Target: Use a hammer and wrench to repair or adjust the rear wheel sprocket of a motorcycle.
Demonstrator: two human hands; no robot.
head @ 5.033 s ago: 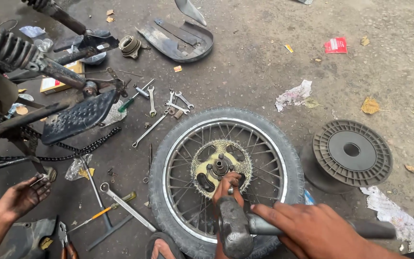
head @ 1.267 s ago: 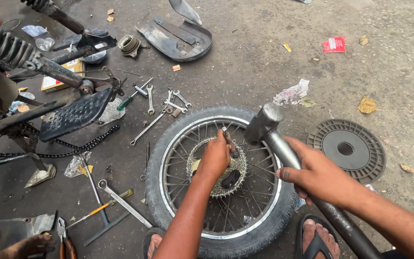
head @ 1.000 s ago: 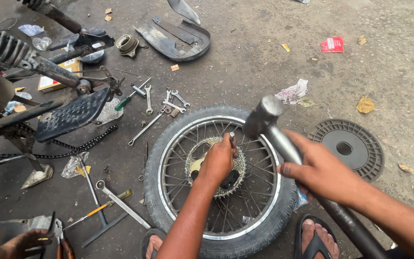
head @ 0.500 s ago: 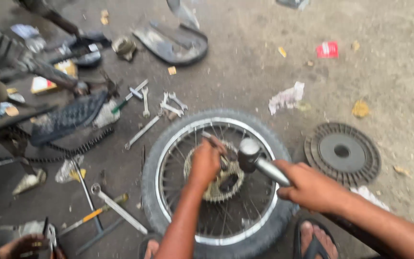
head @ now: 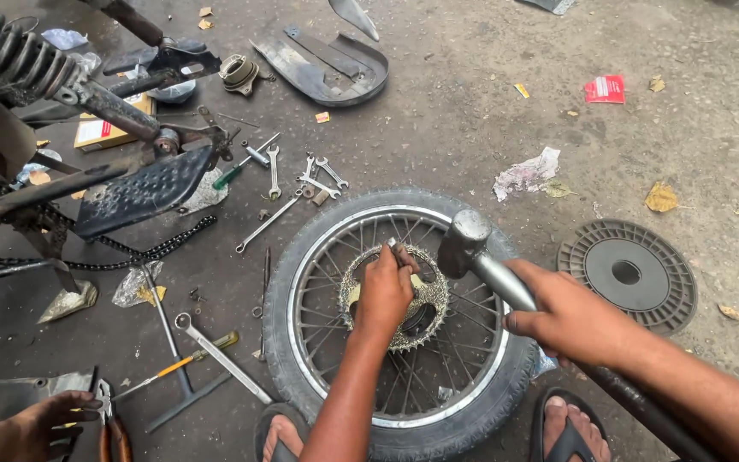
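Observation:
A spoked motorcycle wheel [head: 301,257] with its tyre lies flat on the concrete, a toothed sprocket [head: 431,301] at its hub. My left hand [head: 384,291] rests over the sprocket and is closed around a thin metal rod that stands on the hub. My right hand [head: 568,315] grips the handle of a heavy metal hammer [head: 465,241], whose head hovers just right of the rod's top. My feet in sandals brace the wheel's near rim.
Wrenches [head: 314,180] and a screwdriver lie left of the wheel. A motorcycle frame with a footrest [head: 143,192] and chain [head: 113,248] fills the left. A round black plastic disc [head: 628,272] lies right. Another person's hand [head: 49,419] is at bottom left.
The hammer came down onto the rod half a second ago and has lifted again; my left hand stayed on the hub holding the rod.

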